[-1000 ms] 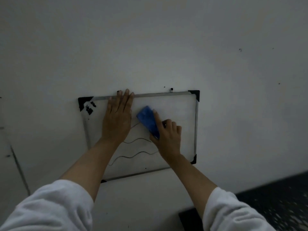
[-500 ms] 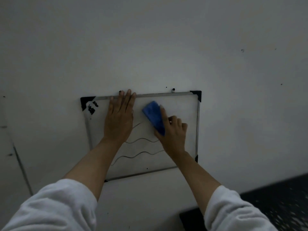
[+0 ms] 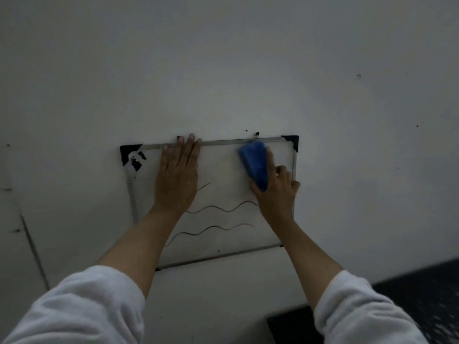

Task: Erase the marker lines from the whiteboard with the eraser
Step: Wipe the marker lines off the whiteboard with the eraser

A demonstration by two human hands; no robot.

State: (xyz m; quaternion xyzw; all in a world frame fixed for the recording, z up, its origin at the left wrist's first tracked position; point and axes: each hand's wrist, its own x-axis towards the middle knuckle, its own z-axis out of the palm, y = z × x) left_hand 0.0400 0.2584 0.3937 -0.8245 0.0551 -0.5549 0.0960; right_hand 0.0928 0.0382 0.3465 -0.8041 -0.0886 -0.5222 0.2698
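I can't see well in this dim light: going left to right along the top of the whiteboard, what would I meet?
Black corner cap → black smudges → left hand → blue eraser held by the right hand → black right corner cap.

The left hand (image 3: 177, 177) lies flat on the whiteboard (image 3: 223, 244) and covers the left end of the top marker line (image 3: 204, 186) — only a short stub shows. The right hand (image 3: 275, 194) hides the right end of the middle line (image 3: 221, 207) and the near end of the blue eraser (image 3: 254, 162), which is smeared. Both white sleeves (image 3: 82, 309) are cut off by the bottom edge — as is the dark floor (image 3: 427, 294) at the right.
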